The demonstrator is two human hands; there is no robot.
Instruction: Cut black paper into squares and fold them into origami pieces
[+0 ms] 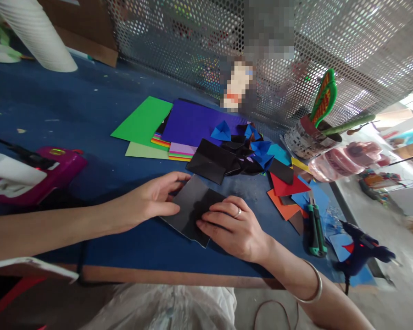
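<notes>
A sheet of black paper (189, 206) lies at a slant over the blue table near its front edge, with a slightly ragged near edge. My left hand (158, 197) holds its left side, thumb on top and fingers curved at the far corner. On the right part of the sheet, the bent fingers of my right hand (236, 224) press down; its thumb is hidden. Just beyond the sheet sits a folded black paper piece (209, 162), beside a pile of blue and black folded pieces (261, 149).
Coloured paper sheets (196, 121) are stacked farther back. At right lie red and orange scraps (285, 185), a green-and-black utility knife (315, 229) and a glue gun (359, 250). A pot (304, 135) holds green-handled tools beside a pink bottle (346, 160). A magenta device (55, 172) stands left.
</notes>
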